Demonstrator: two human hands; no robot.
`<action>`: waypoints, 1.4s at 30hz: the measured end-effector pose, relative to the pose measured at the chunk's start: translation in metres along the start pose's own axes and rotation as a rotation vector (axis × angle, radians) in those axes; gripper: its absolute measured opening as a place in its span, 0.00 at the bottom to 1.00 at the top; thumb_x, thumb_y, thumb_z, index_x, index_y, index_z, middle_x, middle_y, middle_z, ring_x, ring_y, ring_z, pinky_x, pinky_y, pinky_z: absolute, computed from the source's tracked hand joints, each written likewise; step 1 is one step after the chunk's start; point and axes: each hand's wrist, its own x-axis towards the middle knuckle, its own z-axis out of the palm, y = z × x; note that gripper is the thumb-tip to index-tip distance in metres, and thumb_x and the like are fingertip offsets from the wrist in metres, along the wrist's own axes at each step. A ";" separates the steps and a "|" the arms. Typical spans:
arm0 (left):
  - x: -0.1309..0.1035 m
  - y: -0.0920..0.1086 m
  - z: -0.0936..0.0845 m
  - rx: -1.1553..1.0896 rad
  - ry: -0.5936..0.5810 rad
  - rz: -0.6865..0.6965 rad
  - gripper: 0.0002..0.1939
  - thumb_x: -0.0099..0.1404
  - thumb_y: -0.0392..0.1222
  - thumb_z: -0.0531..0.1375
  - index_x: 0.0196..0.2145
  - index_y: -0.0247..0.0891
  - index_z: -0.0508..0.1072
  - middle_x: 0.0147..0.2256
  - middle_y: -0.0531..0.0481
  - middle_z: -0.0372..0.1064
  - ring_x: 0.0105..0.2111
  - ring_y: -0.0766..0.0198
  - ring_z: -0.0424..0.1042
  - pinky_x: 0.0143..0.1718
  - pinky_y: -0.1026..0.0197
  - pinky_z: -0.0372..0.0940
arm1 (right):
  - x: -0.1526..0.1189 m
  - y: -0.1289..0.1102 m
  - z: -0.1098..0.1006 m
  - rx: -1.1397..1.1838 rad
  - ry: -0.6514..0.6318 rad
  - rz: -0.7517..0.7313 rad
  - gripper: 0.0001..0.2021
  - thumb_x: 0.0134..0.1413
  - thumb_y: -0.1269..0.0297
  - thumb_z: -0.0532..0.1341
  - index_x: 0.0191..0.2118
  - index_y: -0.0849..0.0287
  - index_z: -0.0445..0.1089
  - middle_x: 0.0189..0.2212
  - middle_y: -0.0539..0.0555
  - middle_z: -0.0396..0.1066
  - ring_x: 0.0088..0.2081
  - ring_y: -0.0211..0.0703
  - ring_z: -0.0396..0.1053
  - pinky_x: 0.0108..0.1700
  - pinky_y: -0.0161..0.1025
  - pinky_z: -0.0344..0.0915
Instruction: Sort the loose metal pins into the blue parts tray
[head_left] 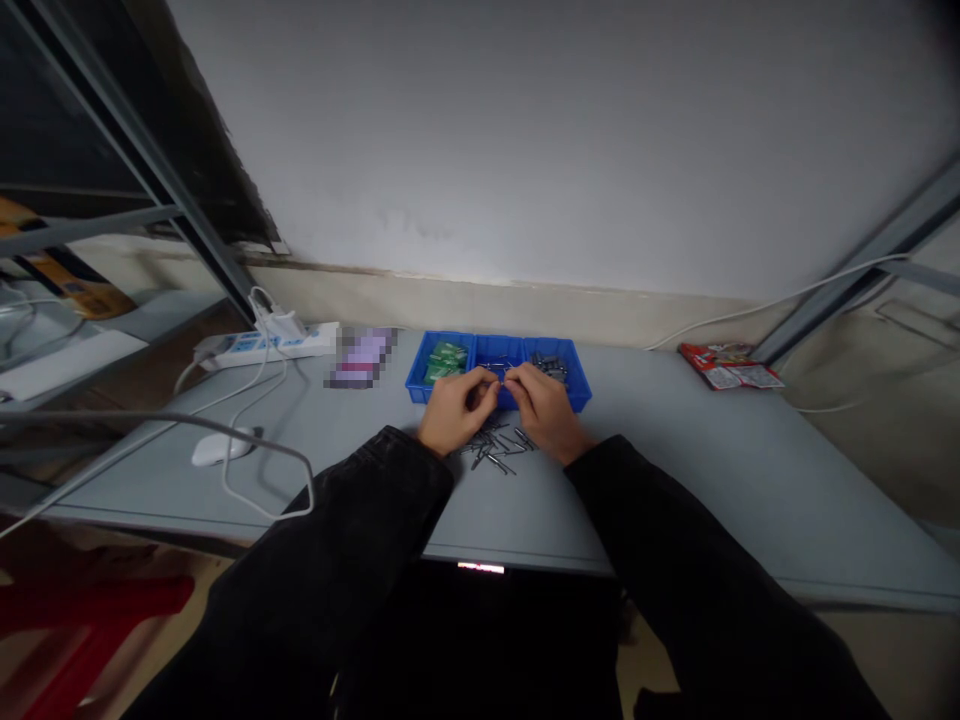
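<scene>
My left hand (454,408) and my right hand (546,410) meet at the near wall of a blue three-part tray (495,352), fingertips pinched together on a small metal piece (501,379) held between them. Below the hands lies a loose pile of grey screws (496,447) on the grey table (675,470). The tray's left part holds green packets (445,360). Its right part holds dark metal parts (550,365). The middle part is mostly hidden by my fingers.
A white power strip (264,346) with plugs and cables lies at the back left, a white mouse (220,447) nearer me. A red packet (727,365) sits at the back right. Metal shelf frames stand on both sides. A red stool (82,620) is at lower left.
</scene>
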 end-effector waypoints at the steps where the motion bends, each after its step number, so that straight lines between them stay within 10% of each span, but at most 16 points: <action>1: 0.000 0.000 0.000 0.000 -0.001 -0.001 0.08 0.70 0.42 0.57 0.36 0.36 0.74 0.23 0.56 0.66 0.22 0.69 0.62 0.27 0.65 0.58 | 0.000 0.000 0.000 0.001 -0.002 0.001 0.11 0.73 0.64 0.48 0.39 0.56 0.65 0.35 0.54 0.68 0.38 0.46 0.67 0.43 0.43 0.63; 42: 0.001 -0.001 0.000 0.008 0.002 0.001 0.07 0.69 0.41 0.57 0.36 0.37 0.74 0.22 0.56 0.66 0.22 0.69 0.62 0.27 0.65 0.58 | -0.001 0.001 0.002 -0.001 -0.005 -0.001 0.11 0.72 0.65 0.48 0.40 0.56 0.66 0.35 0.55 0.68 0.38 0.46 0.67 0.43 0.43 0.63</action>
